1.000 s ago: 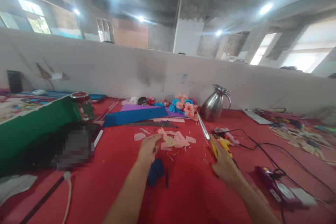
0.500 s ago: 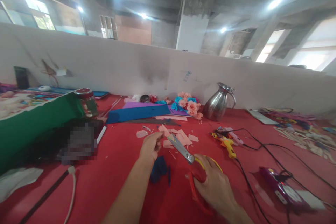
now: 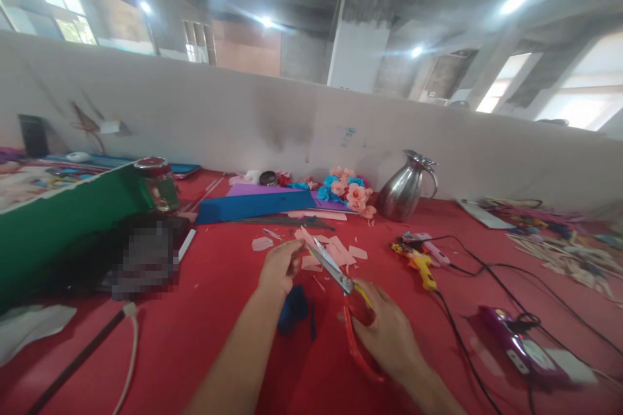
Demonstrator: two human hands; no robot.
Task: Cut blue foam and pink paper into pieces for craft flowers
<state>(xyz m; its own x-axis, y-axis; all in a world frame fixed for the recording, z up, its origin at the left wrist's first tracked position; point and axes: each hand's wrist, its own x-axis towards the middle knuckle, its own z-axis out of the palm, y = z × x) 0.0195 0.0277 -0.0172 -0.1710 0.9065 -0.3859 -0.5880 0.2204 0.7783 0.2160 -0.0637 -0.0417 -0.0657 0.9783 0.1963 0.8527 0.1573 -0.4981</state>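
The scissors [image 3: 333, 267] are gripped by the right hand [image 3: 385, 326] just right of the frame's lower centre, fingers closed in the handles, blades aimed toward the upper left; how far the blades are parted cannot be told. By the left hand [image 3: 281, 266], left of centre, a pink paper strip [image 3: 304, 235] is pinched between fingertips, its end raised beside the blade tips. Pink scraps [image 3: 341, 251] are scattered just beyond, and a dark blue bundle [image 3: 293, 310] is set between the forearms. The far edge of the red tabletop [image 3: 219, 311] is bounded by a white partition [image 3: 219, 117], before which paper flowers [image 3: 355, 194] and a metal pitcher [image 3: 403, 193] are placed. On the left, room is limited by a green box wall [image 3: 73, 233]; between it and the left forearm, open red surface is left. Right of the right hand, an open strip is crossed by the black cord of a yellow glue gun [image 3: 424, 267]; farther right, a purple power strip [image 3: 522, 345] is seen.
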